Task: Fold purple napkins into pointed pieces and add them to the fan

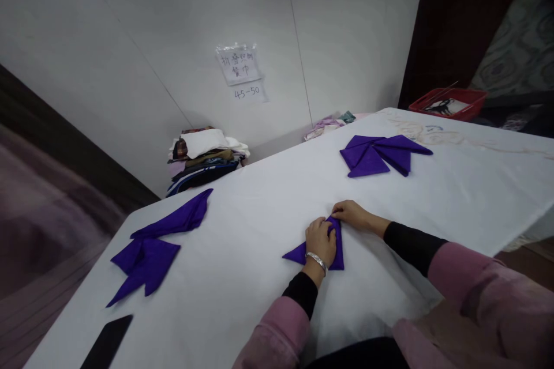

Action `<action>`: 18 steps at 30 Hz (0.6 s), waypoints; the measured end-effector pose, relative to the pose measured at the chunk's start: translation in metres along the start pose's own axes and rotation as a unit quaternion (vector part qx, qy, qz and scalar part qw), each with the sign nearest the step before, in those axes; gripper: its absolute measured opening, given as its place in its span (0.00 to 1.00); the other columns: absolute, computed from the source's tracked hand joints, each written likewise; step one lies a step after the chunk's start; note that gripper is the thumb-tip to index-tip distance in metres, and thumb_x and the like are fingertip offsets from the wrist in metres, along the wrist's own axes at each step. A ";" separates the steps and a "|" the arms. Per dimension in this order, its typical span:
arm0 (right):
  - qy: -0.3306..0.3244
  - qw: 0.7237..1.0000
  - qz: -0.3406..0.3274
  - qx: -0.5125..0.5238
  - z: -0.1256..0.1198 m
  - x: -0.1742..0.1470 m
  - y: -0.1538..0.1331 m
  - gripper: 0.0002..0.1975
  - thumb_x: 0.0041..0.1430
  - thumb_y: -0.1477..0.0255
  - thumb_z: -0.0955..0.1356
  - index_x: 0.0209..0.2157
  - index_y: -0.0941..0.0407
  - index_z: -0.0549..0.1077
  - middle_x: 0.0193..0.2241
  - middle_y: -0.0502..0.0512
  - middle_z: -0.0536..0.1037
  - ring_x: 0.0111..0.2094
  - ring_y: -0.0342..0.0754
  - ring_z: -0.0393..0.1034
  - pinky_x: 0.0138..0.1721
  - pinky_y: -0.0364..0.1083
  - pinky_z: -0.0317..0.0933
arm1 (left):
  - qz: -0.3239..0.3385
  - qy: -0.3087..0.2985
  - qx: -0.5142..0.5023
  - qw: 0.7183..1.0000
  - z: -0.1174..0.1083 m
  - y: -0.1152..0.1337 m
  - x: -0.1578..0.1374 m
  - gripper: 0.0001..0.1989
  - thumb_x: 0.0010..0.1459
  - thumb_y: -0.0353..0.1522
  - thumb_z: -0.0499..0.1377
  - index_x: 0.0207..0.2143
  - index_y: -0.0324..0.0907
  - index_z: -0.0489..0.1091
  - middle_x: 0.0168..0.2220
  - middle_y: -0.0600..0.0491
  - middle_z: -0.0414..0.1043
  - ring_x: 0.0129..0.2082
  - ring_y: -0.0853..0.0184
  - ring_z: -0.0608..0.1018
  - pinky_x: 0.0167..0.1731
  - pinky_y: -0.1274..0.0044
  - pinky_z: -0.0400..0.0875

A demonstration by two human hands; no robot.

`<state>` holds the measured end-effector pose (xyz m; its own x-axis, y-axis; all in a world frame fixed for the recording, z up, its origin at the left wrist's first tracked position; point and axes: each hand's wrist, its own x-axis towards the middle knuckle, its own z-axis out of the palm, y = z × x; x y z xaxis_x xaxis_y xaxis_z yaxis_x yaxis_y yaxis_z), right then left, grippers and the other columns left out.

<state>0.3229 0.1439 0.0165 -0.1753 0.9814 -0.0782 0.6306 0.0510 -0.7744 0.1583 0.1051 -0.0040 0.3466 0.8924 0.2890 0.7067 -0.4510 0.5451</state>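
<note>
A purple cloth napkin (336, 255), folded into a pointed, roughly triangular shape, lies on the white-covered table in front of me. My left hand (321, 241), a silver bangle at its wrist, rests over the middle of the cloth with its fingers bent and gripping it near the upper part. At the napkin's top corner, my right hand (350, 214) pinches the fabric between thumb and fingers. Part of the cloth is hidden under my left hand.
More folded purple napkins lie at the left (160, 262) and far right (367, 155). A dark flat object (107, 341) sits at the near left. Behind the table are a clothes stack (208, 158) and a red basket (471, 105). Paper signs (240, 66) hang on the wall.
</note>
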 end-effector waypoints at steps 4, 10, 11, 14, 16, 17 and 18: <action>0.019 0.999 -0.013 -0.045 0.003 -0.001 0.003 0.08 0.50 0.72 0.64 0.29 0.57 0.75 0.28 0.52 0.76 0.30 0.46 0.67 0.33 0.43 0.57 | -0.004 -0.015 0.022 1.000 -0.001 0.002 -0.001 0.11 0.55 0.28 0.53 0.41 0.44 0.69 0.48 0.48 0.66 0.50 0.60 0.66 0.51 0.65 0.58; 0.050 0.994 -0.004 -0.095 0.000 -0.004 0.005 0.08 0.53 0.72 0.63 0.29 0.57 0.74 0.30 0.55 0.76 0.32 0.47 0.66 0.34 0.44 0.55 | 0.005 -0.042 0.062 0.997 -0.008 0.009 -0.002 0.13 0.57 0.33 0.51 0.44 0.44 0.68 0.51 0.47 0.66 0.51 0.58 0.65 0.52 0.62 0.57; 0.047 0.994 -0.004 -0.097 -0.001 -0.004 0.005 0.08 0.52 0.72 0.63 0.29 0.56 0.74 0.30 0.54 0.76 0.32 0.47 0.66 0.34 0.43 0.55 | 0.011 -0.046 0.075 0.996 -0.009 0.011 -0.003 0.14 0.57 0.33 0.51 0.45 0.44 0.68 0.52 0.47 0.65 0.53 0.57 0.64 0.53 0.61 0.55; 0.044 0.994 0.000 -0.097 -0.002 -0.003 0.004 0.07 0.51 0.72 0.64 0.28 0.56 0.74 0.29 0.54 0.76 0.31 0.47 0.66 0.33 0.43 0.55 | 0.039 -0.059 0.098 0.993 -0.013 0.015 -0.008 0.16 0.58 0.34 0.49 0.48 0.44 0.66 0.57 0.46 0.60 0.58 0.55 0.58 0.57 0.57 0.46; 0.046 0.995 0.004 -0.091 -0.002 -0.001 0.005 0.07 0.50 0.73 0.64 0.27 0.56 0.74 0.28 0.54 0.75 0.30 0.47 0.65 0.33 0.43 0.55 | 0.062 -0.081 0.094 0.990 -0.014 0.016 -0.013 0.19 0.59 0.34 0.47 0.52 0.43 0.63 0.58 0.47 0.58 0.60 0.56 0.55 0.59 0.57 0.42; 0.047 0.995 0.006 -0.084 -0.002 0.000 0.006 0.06 0.49 0.73 0.64 0.26 0.56 0.74 0.27 0.54 0.75 0.30 0.47 0.65 0.32 0.43 0.55 | 0.071 -0.097 0.089 0.989 -0.014 0.015 -0.016 0.20 0.59 0.35 0.46 0.54 0.44 0.61 0.59 0.48 0.57 0.60 0.57 0.55 0.59 0.58 0.41; 0.048 0.996 0.009 -0.076 -0.002 0.001 0.007 0.06 0.48 0.73 0.65 0.26 0.56 0.74 0.27 0.53 0.75 0.29 0.46 0.66 0.32 0.43 0.55 | 0.076 -0.111 0.086 0.987 -0.013 0.015 -0.018 0.21 0.60 0.35 0.46 0.55 0.44 0.60 0.59 0.48 0.57 0.61 0.58 0.54 0.59 0.58 0.40</action>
<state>0.3288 0.1459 0.0126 -0.0951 0.9952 -0.0248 0.7408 0.0541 -0.6695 0.1547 0.0823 0.0090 0.5690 0.8052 0.1669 0.7246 -0.5869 0.3613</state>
